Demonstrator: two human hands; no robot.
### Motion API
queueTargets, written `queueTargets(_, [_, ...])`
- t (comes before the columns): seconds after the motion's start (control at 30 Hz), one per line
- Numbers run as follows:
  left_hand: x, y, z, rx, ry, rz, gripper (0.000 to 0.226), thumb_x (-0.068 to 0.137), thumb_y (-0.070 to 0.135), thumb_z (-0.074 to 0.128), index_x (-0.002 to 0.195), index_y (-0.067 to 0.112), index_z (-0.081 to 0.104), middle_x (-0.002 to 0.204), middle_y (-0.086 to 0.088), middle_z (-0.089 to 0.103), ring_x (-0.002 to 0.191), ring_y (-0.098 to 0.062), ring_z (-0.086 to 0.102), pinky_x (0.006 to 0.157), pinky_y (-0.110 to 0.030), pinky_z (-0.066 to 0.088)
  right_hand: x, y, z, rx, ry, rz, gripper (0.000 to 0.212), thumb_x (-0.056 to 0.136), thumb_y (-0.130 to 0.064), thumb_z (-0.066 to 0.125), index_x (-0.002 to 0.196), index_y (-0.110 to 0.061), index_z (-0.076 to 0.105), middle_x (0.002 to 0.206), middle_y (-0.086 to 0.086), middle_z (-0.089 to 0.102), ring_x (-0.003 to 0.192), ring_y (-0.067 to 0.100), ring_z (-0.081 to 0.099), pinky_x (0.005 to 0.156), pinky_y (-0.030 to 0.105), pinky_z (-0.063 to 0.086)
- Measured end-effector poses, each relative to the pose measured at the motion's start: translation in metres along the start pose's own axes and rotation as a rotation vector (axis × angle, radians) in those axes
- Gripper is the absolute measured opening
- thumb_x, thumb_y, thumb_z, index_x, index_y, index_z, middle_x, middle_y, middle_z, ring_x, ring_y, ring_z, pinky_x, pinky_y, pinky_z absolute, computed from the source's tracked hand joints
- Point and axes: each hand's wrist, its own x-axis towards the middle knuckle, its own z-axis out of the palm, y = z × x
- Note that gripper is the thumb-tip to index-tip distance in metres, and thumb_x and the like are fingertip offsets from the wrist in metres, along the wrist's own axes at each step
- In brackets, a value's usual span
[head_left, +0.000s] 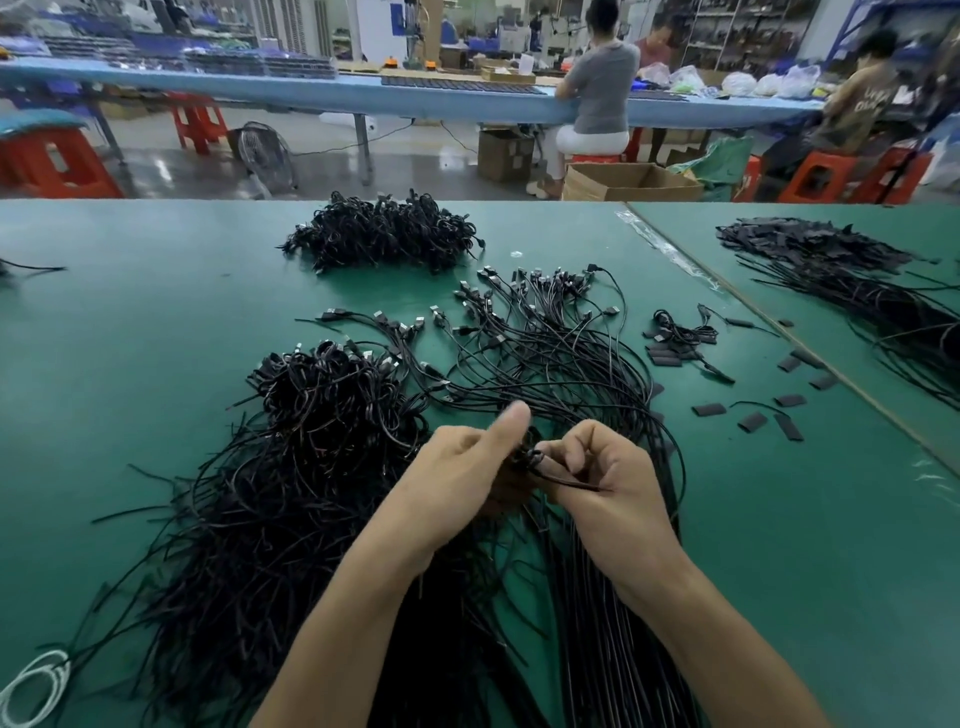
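Both my hands meet over a green table (156, 364) covered in thin black USB cables. My left hand (457, 473) has its thumb raised and its fingers curled around a small coiled bit of black cable (532, 460). My right hand (608, 478) pinches the same cable, whose loose end runs across its palm. Beneath my hands a fan of loose cables (540, 358) spreads away, metal plugs at the far ends. A tangled heap of cables (322, 415) lies to the left.
A second heap of cables (384, 234) sits at the table's far side. Short black sleeve pieces (753, 418) are scattered to the right. More black cables (852, 280) lie on the adjoining table. A white cable (36, 680) curls at the lower left. People sit at a blue bench beyond.
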Motion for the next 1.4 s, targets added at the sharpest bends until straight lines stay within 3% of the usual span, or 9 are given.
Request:
queueTargets(0.07, [0.001, -0.004, 0.000, -0.034, -0.004, 0.111, 0.056, 0.085, 0.060, 0.062, 0.077, 0.006, 0.072, 0.065, -0.008, 0.054, 0.062, -0.022, 0.045, 0.064, -0.041, 0.037, -0.001, -0.002, -0.001, 0.006, -0.032, 0.007, 0.045, 0.090, 0.013, 0.060, 0.066, -0.020, 0.043, 0.070, 0.006, 0.055, 0.063, 0.009, 0.051, 0.060, 0.016, 0.048])
queueTargets(0.17, [0.000, -0.003, -0.004, -0.146, -0.038, 0.187, 0.008, 0.090, 0.015, 0.071, 0.089, 0.009, 0.076, 0.084, -0.013, 0.074, 0.073, -0.018, 0.063, 0.072, -0.034, 0.053, -0.002, -0.002, -0.004, -0.054, -0.022, 0.032, 0.050, 0.089, 0.009, 0.064, 0.061, -0.027, 0.046, 0.068, 0.003, 0.056, 0.060, 0.007, 0.049, 0.057, 0.014, 0.044])
queueTargets(0.4, [-0.005, -0.004, -0.011, -0.019, -0.076, 0.264, 0.026, 0.079, -0.004, 0.078, 0.094, 0.018, 0.079, 0.083, 0.007, 0.075, 0.076, -0.002, 0.066, 0.072, -0.016, 0.050, -0.010, -0.002, -0.010, -0.024, 0.024, 0.101, 0.043, 0.088, 0.011, 0.063, 0.067, -0.017, 0.037, 0.065, 0.001, 0.059, 0.060, 0.005, 0.055, 0.061, 0.014, 0.048])
queueTargets(0.63, [-0.013, 0.002, -0.017, 0.160, -0.364, 0.228, 0.044, 0.071, 0.040, 0.087, 0.112, 0.040, 0.073, 0.084, 0.009, 0.059, 0.071, -0.009, 0.055, 0.069, -0.025, 0.047, -0.008, 0.002, -0.016, -0.029, 0.144, 0.081, 0.041, 0.087, 0.010, 0.064, 0.070, -0.015, 0.036, 0.072, 0.014, 0.062, 0.069, 0.016, 0.063, 0.066, 0.019, 0.053])
queueTargets(0.8, [-0.013, 0.005, -0.015, 0.258, -0.263, 0.235, 0.066, 0.076, 0.083, 0.039, 0.106, 0.037, 0.076, 0.082, -0.012, 0.057, 0.072, -0.017, 0.051, 0.065, -0.035, 0.042, -0.015, 0.007, -0.014, -0.268, 0.185, -0.020, 0.047, 0.090, 0.004, 0.067, 0.064, -0.022, 0.038, 0.068, 0.004, 0.061, 0.072, 0.011, 0.065, 0.079, 0.030, 0.057])
queueTargets(0.93, [-0.016, 0.003, -0.018, 0.224, -0.312, 0.094, 0.087, 0.064, 0.099, 0.009, 0.104, 0.054, 0.072, 0.096, 0.028, 0.067, 0.086, 0.008, 0.059, 0.074, -0.026, 0.049, -0.017, 0.009, -0.013, -0.390, 0.229, -0.072, 0.044, 0.089, 0.007, 0.065, 0.066, -0.018, 0.038, 0.071, 0.000, 0.064, 0.078, 0.013, 0.069, 0.081, 0.039, 0.058])
queueTargets(1.17, [-0.003, -0.010, -0.008, 0.213, -0.110, 0.177, 0.017, 0.077, 0.030, 0.085, 0.086, 0.026, 0.071, 0.071, 0.006, 0.070, 0.061, -0.006, 0.056, 0.062, -0.027, 0.048, -0.018, 0.005, -0.005, -0.505, 0.170, -0.224, 0.054, 0.088, 0.006, 0.066, 0.063, -0.033, 0.039, 0.075, -0.014, 0.064, 0.075, 0.009, 0.064, 0.069, 0.018, 0.051])
queueTargets(1.27, [-0.001, -0.014, -0.008, 0.286, 0.026, 0.147, 0.041, 0.068, 0.040, 0.090, 0.095, 0.032, 0.060, 0.063, 0.013, 0.065, 0.050, 0.002, 0.051, 0.051, -0.016, 0.040, -0.016, 0.004, -0.001, -0.557, 0.198, -0.306, 0.055, 0.086, 0.003, 0.070, 0.064, -0.036, 0.040, 0.079, -0.016, 0.064, 0.080, 0.009, 0.064, 0.070, 0.012, 0.047])
queueTargets(1.4, [-0.002, -0.013, -0.003, 0.247, -0.106, 0.128, 0.020, 0.083, 0.041, 0.078, 0.096, 0.030, 0.067, 0.062, 0.004, 0.070, 0.047, -0.007, 0.060, 0.046, -0.019, 0.043, -0.016, 0.005, 0.002, -0.545, 0.219, -0.326, 0.055, 0.087, 0.002, 0.070, 0.064, -0.037, 0.039, 0.080, -0.012, 0.064, 0.081, 0.014, 0.064, 0.069, 0.020, 0.052])
